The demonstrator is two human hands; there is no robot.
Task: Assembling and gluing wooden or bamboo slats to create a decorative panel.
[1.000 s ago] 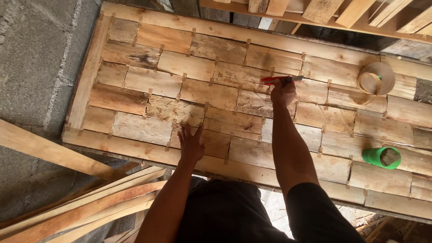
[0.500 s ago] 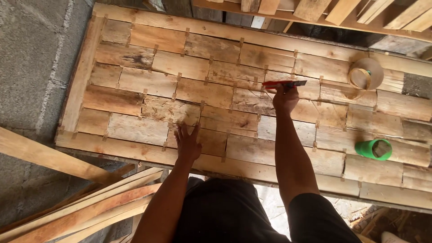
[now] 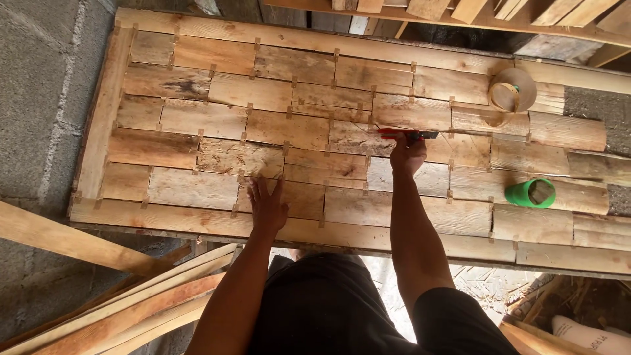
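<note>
Nothing moved — right hand (image 3: 407,154) still grips red pencil (image 3: 406,134).

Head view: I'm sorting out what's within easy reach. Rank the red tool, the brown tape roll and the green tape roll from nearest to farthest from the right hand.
1. Red tool: held in the right hand.
2. Brown tape roll: up and to its right.
3. Green tape roll: lower right, slightly farther.

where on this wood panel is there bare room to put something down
The panel is bare left of the left hand, out to its left edge. There is also room between the right hand and the green roll. The right end is crowded: brown tape roll above, green roll below.
</note>
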